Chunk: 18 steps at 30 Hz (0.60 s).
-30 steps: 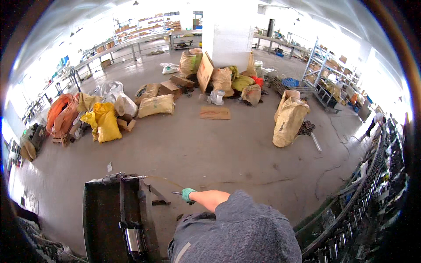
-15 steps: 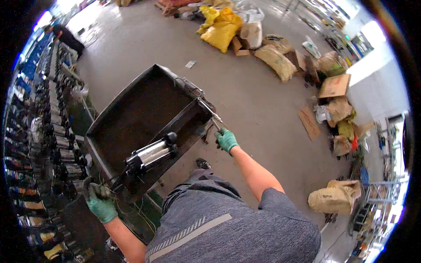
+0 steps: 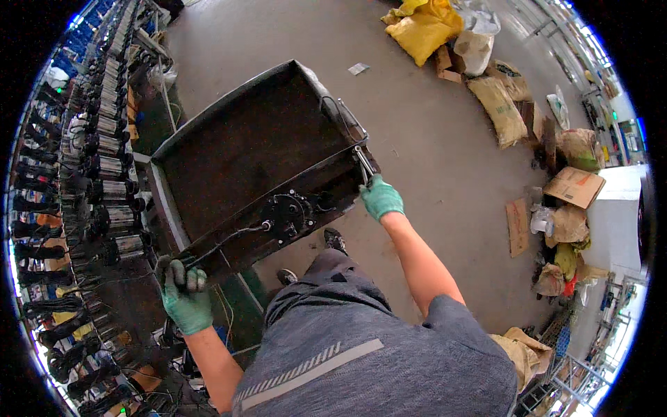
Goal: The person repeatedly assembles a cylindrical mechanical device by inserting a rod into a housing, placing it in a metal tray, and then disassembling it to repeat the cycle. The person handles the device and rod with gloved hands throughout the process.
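Gloves on, you are gripping the cart [image 3: 229, 160]: left hand [image 3: 184, 295] and right hand [image 3: 381, 198] both closed around its handle, tray empty

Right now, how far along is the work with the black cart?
Done: both gloved hands grip the black cart, the left hand on its near left corner, the right hand on the metal handle at its right corner. In hand: the cart's tray looks empty and is held beside the rack of cables. Left: it holds no load yet.
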Motion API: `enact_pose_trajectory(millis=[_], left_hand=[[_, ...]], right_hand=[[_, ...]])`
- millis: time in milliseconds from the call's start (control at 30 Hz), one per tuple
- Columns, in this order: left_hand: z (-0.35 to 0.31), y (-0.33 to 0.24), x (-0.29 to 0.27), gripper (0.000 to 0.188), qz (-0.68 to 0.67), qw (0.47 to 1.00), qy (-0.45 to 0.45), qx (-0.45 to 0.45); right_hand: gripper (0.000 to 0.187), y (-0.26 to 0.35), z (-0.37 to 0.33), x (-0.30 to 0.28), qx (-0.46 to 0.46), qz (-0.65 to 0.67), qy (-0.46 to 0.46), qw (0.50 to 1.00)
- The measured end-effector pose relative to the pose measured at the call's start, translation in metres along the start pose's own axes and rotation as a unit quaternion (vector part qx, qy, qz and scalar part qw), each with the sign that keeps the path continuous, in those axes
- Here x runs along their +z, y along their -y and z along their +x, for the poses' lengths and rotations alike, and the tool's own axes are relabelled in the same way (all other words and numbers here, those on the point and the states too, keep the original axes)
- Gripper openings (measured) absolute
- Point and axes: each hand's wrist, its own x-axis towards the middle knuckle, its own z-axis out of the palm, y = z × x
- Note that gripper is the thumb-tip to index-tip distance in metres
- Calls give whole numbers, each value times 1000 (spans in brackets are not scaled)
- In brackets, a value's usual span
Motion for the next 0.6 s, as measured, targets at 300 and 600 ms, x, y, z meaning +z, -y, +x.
enact_pose_trajectory(millis=[300,600], left_hand=[[-1,6,4,24,7,1000,18,9],[-10,2,-6,25,-7,999,34,-16]], right_hand=[[30,13,-39,17,-156,86,-29,984],[34,57,-15,76,-199,41,-33,979]])
